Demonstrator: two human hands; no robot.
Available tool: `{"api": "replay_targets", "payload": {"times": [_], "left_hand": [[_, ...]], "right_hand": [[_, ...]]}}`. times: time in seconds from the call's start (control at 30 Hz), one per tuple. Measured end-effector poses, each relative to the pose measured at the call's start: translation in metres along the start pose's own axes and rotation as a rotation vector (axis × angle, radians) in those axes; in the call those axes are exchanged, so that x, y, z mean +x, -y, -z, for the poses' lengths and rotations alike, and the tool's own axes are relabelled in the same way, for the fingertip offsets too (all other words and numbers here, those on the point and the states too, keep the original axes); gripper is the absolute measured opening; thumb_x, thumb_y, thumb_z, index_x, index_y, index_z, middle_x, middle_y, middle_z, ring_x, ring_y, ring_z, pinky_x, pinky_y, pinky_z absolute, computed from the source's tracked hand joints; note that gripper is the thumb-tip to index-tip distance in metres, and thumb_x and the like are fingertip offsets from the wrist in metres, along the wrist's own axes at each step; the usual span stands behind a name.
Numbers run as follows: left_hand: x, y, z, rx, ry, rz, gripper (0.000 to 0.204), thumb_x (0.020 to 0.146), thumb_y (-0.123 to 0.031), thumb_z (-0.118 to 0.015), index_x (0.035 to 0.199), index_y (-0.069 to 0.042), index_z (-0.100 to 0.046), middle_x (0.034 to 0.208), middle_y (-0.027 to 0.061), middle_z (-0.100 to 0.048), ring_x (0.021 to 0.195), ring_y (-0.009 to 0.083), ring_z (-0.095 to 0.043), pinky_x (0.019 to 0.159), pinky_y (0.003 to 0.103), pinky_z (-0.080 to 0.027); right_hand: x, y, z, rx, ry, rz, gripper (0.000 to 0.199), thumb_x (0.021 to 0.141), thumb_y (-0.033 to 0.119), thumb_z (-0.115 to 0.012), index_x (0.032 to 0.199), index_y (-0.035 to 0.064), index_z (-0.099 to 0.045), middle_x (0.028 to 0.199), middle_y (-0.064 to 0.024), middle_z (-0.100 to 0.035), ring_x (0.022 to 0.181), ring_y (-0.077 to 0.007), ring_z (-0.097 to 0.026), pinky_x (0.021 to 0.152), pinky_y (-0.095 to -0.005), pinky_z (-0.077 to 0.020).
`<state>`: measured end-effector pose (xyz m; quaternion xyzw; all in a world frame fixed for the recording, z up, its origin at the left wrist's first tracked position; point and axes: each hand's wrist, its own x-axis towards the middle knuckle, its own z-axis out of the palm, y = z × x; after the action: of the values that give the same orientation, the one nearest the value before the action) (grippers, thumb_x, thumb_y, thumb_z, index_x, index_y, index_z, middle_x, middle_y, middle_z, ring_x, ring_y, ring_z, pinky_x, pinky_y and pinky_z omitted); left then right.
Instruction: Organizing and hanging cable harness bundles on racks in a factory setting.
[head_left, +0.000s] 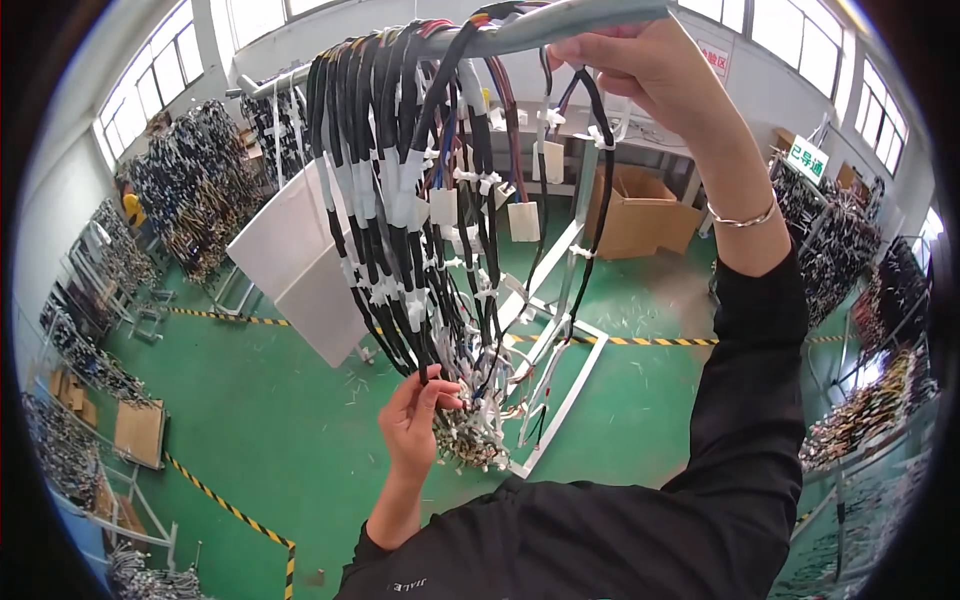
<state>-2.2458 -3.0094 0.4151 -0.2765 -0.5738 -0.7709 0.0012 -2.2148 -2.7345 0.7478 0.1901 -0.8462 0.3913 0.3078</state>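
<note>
Several black-taped wiring harnesses (395,200) hang in a thick row over a grey metal rail (540,27). White connectors, clips and tags dot their length, and their lower ends bunch into a cluster of loose plugs (470,440). Low on the row, my left hand (412,420) is closed around a black strand, thumb against the fingers. My right hand (640,75) is raised at the rail's right end, its fingers pinched at the top of a separate black harness (598,140) that hangs apart from the others. The hand partly hides that grip.
A white board (310,260) leans behind the row at left. The rack's white base frame (565,405) stands on the green floor. Beyond are a cardboard box (640,215), a grey table (650,135) and more racks of harnesses (195,180) on both sides. Yellow-black tape (230,503) marks the floor.
</note>
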Motion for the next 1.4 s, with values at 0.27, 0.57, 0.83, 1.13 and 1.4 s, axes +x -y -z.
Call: {"api": "replay_targets", "payload": {"times": [0.27, 0.57, 0.83, 1.13, 1.4], "left_hand": [[-0.004, -0.009, 0.003, 0.023, 0.001, -0.018, 0.027, 0.099, -0.012, -0.052, 0.120, 0.005, -0.058, 0.090, 0.0128, -0.070, 0.066, 0.0132, -0.064, 0.064, 0.024, -0.051], [-0.013, -0.020, 0.001, 0.060, -0.001, -0.065, 0.029, 0.100, -0.014, -0.051, 0.125, 0.000, -0.056, 0.083, 0.0123, -0.070, 0.055, 0.0092, -0.058, 0.054, 0.022, -0.046], [-0.017, -0.019, -0.010, 0.205, -0.122, -0.100, 0.030, 0.100, -0.015, -0.051, 0.125, 0.000, -0.056, 0.077, 0.0119, -0.069, 0.053, 0.0099, -0.057, 0.052, 0.021, -0.044], [-0.024, -0.025, -0.025, 0.307, -0.309, -0.069, 0.032, 0.099, -0.016, -0.052, 0.126, 0.001, -0.055, 0.079, 0.0130, -0.067, 0.058, 0.0151, -0.058, 0.056, 0.025, -0.047], [-0.009, -0.070, -0.055, 0.200, -0.329, -0.138, 0.029, 0.099, -0.018, -0.052, 0.117, 0.003, -0.059, 0.069, 0.0050, -0.057, 0.061, 0.0124, -0.053, 0.057, 0.025, -0.044]], "right_hand": [[-0.006, 0.001, 0.000, 0.156, 0.081, -0.187, 0.022, 0.091, 0.017, -0.066, 0.096, -0.0039, -0.069, 0.067, -0.0012, -0.063, 0.046, -0.0023, -0.041, 0.041, -0.0175, -0.0290], [-0.017, -0.049, 0.013, 0.342, 0.151, -0.127, 0.027, 0.096, 0.025, -0.060, 0.100, 0.0001, -0.069, 0.069, 0.0024, -0.059, 0.045, 0.0027, -0.029, 0.040, -0.0155, -0.0204], [-0.012, -0.086, 0.013, 0.429, 0.241, 0.009, 0.022, 0.094, 0.021, -0.062, 0.098, 0.0004, -0.069, 0.073, 0.0025, -0.060, 0.046, 0.0026, -0.029, 0.040, -0.0152, -0.0193], [-0.008, -0.112, -0.007, 0.781, 0.108, 0.166, 0.024, 0.093, 0.021, -0.063, 0.102, 0.0003, -0.071, 0.062, 0.0027, -0.055, 0.051, -0.0012, -0.039, 0.046, -0.0172, -0.0272], [0.048, -0.093, 0.003, 1.041, 0.173, 0.253, 0.025, 0.094, 0.020, -0.061, 0.100, -0.0036, -0.069, 0.060, 0.0052, -0.046, 0.052, -0.0016, -0.039, 0.048, -0.0179, -0.0295]]}}
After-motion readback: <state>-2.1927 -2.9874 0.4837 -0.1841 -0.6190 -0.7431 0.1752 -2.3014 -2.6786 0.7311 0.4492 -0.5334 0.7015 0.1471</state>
